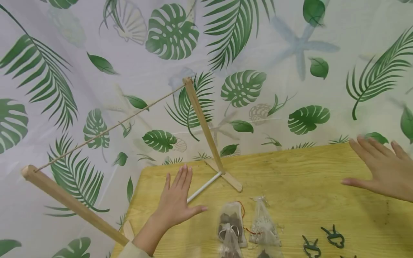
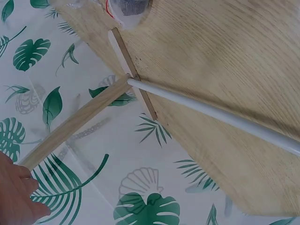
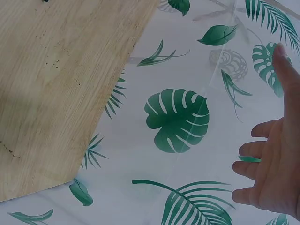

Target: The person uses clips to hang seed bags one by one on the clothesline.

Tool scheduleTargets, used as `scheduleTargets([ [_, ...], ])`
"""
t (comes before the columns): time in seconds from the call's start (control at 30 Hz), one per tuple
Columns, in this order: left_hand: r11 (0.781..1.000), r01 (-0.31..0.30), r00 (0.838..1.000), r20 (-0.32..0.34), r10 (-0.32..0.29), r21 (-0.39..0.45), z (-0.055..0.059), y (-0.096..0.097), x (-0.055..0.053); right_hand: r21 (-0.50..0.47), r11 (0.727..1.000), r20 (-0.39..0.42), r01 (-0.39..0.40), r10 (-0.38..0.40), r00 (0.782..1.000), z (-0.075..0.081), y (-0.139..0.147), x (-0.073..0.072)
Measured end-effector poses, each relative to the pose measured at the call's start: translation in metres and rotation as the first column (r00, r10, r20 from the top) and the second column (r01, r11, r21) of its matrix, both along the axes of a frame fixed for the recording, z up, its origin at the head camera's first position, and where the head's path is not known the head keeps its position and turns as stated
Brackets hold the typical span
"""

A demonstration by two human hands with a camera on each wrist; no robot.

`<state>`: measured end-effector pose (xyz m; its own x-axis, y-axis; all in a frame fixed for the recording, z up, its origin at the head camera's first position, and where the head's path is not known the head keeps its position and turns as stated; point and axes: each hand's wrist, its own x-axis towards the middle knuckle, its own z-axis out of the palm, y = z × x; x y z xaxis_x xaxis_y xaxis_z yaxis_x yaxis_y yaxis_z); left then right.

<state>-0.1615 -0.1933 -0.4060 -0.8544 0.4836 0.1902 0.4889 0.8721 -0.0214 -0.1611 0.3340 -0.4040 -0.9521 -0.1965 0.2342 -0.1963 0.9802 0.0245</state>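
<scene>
**Frame point(image 1: 204, 125) standing nearer my left hand point(image 1: 175, 204)**

I'm holding my left hand with fingers straight, thumb spread, gripping nothing. Just past the gap between thumb and forefinger, the white rod point(image 1: 204, 187) is running away and rightward to the far post's foot; I can't tell whether I'm touching it. Above, the cord point(image 1: 102, 133) is slanting much the same way, joining the tops of the 2 posts. To the right of my thumb, at least 4 bags point(image 1: 264, 222) are lying on the table point(image 1: 306, 179). Farther right, dark clips point(image 1: 332, 235) are lying nearer my right hand point(image 1: 385, 172), which I'm holding empty, fingers extended.
</scene>
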Motion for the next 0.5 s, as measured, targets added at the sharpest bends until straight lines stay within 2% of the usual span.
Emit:
scheduleTargets([
  [0.1,1.000,-0.006,1.000,0.004,0.006,0.005,-0.001,-0.005,0.002,0.001,1.000,0.020,-0.018,0.018,1.000,0.002,-0.003,-0.004],
  [0.37,1.000,-0.019,0.998,-0.064,0.020,0.004,0.001,-0.019,0.003,-0.006,0.997,0.033,-0.074,0.074,0.997,0.011,-0.015,-0.014],
  [0.5,0.999,-0.034,0.997,-0.064,0.035,0.010,0.001,-0.026,0.004,-0.020,0.995,0.043,-0.100,0.100,0.994,0.013,-0.019,-0.021],
])
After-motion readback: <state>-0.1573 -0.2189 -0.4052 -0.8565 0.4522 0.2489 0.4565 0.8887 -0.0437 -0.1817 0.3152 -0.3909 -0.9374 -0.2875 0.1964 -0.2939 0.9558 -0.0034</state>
